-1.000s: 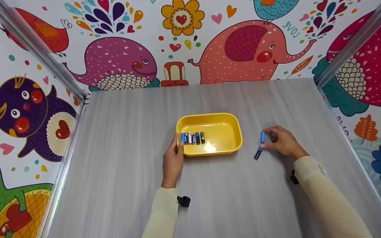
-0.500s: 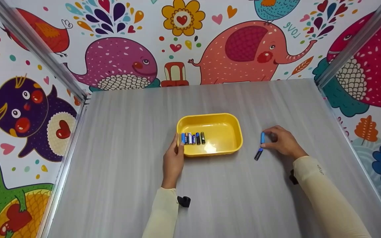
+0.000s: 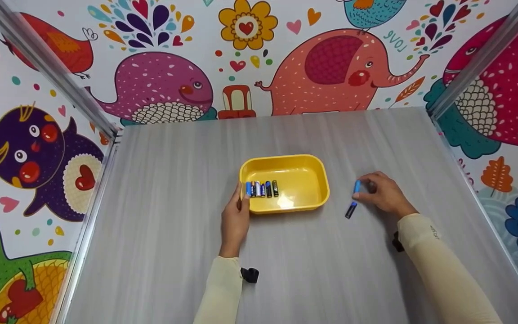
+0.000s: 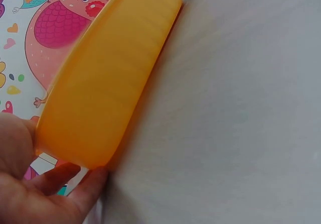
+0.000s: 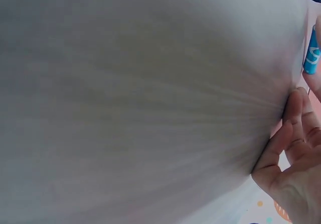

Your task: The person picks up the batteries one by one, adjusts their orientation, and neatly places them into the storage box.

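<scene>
My left hand (image 3: 235, 220) grips the left end of a yellow plastic tray (image 3: 323, 180), thumb at the rim and fingers at its outer wall. In the left wrist view the fingertips are under the tray's (image 4: 100, 88) near corner. Several batteries (image 3: 263, 189) lie side by side in a row at the tray's left end. To the right of the tray, my right hand (image 3: 385, 193) pinches a light blue battery (image 3: 357, 185) between thumb and finger, low over the table. A dark battery with a blue end (image 3: 351, 210) lies on the table just nearer to me.
The grey wood-grain table (image 3: 173, 180) is walled at the back and both sides by panels with cartoon animals (image 3: 326, 72). Metal posts (image 3: 65, 72) stand at the corners.
The light blue battery has tilted slightly in my right hand, and a small gap shows between it and the dark battery. My left hand and the tray stay put.
</scene>
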A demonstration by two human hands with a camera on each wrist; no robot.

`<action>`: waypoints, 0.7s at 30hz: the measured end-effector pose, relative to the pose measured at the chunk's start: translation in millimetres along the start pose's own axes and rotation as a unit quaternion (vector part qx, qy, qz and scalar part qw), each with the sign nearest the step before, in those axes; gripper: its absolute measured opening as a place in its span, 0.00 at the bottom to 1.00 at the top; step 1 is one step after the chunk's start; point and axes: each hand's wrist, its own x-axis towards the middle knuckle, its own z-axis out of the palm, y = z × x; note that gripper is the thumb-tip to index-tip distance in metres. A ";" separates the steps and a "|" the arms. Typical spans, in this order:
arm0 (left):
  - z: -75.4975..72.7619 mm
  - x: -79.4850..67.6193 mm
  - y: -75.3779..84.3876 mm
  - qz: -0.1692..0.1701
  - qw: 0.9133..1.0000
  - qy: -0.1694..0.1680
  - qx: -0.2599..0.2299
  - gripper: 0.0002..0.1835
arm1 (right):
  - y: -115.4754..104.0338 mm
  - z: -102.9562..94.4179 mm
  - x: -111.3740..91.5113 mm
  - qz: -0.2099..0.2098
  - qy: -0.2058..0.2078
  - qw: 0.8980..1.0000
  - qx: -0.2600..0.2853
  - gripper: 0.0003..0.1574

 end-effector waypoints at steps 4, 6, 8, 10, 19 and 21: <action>0.0 0.3 -0.2 0.000 1.000 -0.001 0.002 0.30 | 0.4 -2.0 -0.7 0.003 -0.004 1.000 0.016 0.37; -0.4 0.1 -0.7 0.002 1.000 -0.003 0.004 0.30 | 0.8 -2.6 -0.7 0.002 0.000 1.000 0.024 0.36; -1.2 0.2 -1.4 0.005 1.000 -0.002 0.007 0.30 | 0.8 -2.2 0.0 -0.004 0.007 1.000 0.029 0.35; -1.9 -0.1 -1.9 0.006 1.000 -0.001 0.008 0.30 | 0.3 -1.4 0.6 -0.012 0.016 0.999 0.031 0.33; -1.9 -1.6 0.5 0.002 1.000 -0.001 0.006 0.29 | -6.1 -5.6 -3.5 -0.008 0.031 0.998 0.054 0.33; -1.8 -1.5 1.1 0.006 1.000 0.000 0.004 0.30 | -9.8 -7.9 -4.4 -0.010 0.032 0.998 0.057 0.33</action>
